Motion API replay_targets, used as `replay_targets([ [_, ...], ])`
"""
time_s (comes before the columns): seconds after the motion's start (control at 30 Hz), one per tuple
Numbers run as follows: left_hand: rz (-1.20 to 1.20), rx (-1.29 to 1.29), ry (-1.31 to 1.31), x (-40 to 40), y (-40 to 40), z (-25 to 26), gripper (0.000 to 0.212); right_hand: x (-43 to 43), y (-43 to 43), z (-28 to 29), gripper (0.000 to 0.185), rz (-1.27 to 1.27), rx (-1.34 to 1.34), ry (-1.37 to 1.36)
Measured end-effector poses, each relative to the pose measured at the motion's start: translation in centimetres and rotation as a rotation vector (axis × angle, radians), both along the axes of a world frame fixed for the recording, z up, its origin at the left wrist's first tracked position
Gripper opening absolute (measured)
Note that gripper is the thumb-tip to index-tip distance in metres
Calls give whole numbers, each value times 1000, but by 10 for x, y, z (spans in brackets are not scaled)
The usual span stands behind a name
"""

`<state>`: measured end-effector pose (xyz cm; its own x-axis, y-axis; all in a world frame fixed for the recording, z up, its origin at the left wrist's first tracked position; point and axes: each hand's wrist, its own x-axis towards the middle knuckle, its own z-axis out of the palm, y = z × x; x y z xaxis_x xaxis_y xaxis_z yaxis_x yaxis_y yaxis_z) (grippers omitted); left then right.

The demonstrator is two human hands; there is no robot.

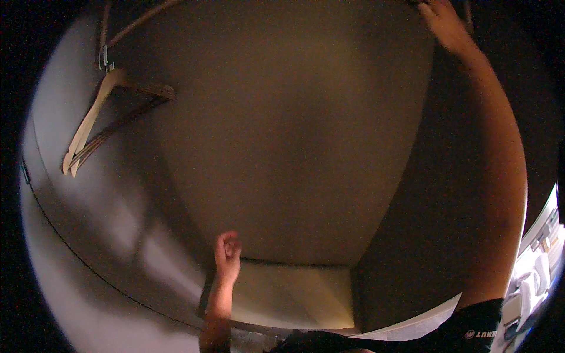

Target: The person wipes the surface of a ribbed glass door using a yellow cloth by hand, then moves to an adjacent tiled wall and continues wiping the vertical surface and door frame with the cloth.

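Observation:
My left hand (228, 258) is raised in front of the lower part of a closet's back panel (300, 145). Its fingers are loosely curled with a gap between them, and nothing shows in its grasp. High at the upper right, my right hand (442, 24) reaches up by the dark side panel (419, 185). The picture's top edge and deep shadow hide what its fingertips touch. Wooden coat hangers (90, 119) hang at the upper left from a rod (141, 20), well apart from both hands.
A pale closet floor (291, 293) lies below the back panel. On the left, a light wall (66, 282) meets the closet along a curved dark edge. Bright items (527, 287), including what looks like white cloth, lie outside the closet at the lower right.

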<state>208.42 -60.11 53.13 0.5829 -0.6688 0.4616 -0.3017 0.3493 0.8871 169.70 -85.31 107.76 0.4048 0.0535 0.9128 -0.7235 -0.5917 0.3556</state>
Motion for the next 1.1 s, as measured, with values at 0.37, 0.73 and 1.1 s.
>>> replay_targets([
  [0.37, -54, -30, 12, -60, 14, 40, 37, -4, 54, 33, 39, 267, 441, 119],
  [0.73, 199, -40, 185, -44, 143, -54, 35, 236, 78, 71, 51, 308, 143, 366],
  [1.1, 417, -124, 497, -65, 198, -113, 24, 391, 135, 47, 23, 429, 87, 217],
])
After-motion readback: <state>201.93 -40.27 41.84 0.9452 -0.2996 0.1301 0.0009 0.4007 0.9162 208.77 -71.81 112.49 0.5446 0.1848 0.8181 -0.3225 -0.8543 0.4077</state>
